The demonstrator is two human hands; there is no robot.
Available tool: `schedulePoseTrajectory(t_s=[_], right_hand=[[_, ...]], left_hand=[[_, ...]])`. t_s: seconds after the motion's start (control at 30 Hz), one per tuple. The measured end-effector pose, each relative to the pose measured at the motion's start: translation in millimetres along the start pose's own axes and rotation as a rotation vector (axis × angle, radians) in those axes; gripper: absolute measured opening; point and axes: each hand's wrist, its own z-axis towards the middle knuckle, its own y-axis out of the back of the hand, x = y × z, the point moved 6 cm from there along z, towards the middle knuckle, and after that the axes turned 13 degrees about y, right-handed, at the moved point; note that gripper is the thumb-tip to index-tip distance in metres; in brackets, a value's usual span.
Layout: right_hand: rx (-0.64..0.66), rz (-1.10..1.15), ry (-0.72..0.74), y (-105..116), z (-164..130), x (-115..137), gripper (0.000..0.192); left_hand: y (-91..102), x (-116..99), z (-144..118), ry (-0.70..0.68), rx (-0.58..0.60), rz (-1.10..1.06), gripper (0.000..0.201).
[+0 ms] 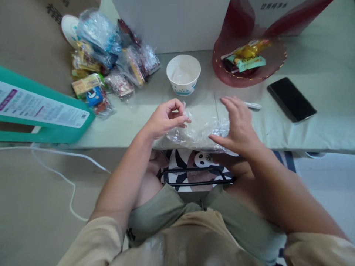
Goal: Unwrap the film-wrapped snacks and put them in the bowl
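Left hand is curled, fingertips pinching the top edge of a clear plastic bag that lies crumpled at the near edge of the low table, while the right hand is spread flat, fingers wide, pressing down on the bag's right side. Just beyond sits a white paper bowl, with a red dish of wrapped sweets and a black phone off to the right, and a heap of snack packets at the left.
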Motion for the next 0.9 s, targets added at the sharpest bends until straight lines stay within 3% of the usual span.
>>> schedulePoseTrajectory(t_s=[0.07,0.17,0.23,0.3,0.37,0.47,0.53,0.6,0.67,0.9], right_hand=[[0.124,0.080,0.057,-13,15,0,0.081],[0.336,0.259,0.133,-27,22,7,0.031],[0.370,0.391,0.084,-27,19,11,0.013],[0.277,0.518,-0.050,-23,14,9,0.013],[0.129,0.686,-0.230,-23,8,4,0.016],[-0.024,0.974,-0.468,-38,0,-2,0.026],[-0.063,1.100,-0.517,-49,-1,-1,0.032],[-0.084,1.152,-0.509,-56,-1,0,0.036],[-0.123,1.156,-0.505,-58,-2,-2,0.036],[-0.325,1.127,-0.524,-48,-3,-15,0.010]], left_hand=[[-4.9,-7,-9,-0.005,0.095,-0.017,0.044],[-4.4,-16,-20,-0.056,0.227,-0.107,0.062],[3.4,-21,-23,-0.118,0.241,-0.262,0.073],[12.6,-17,-19,-0.135,0.176,-0.452,0.067],[9.7,-3,-11,-0.049,0.151,-0.548,0.073],[-21.8,20,0,0.150,0.319,-0.379,0.099],[-35.0,30,6,0.202,0.306,-0.205,0.082],[-34.8,34,13,0.223,0.169,-0.071,0.053],[-29.2,34,16,0.227,0.064,0.003,0.037],[-11.6,17,10,0.085,0.045,-0.166,0.018]])
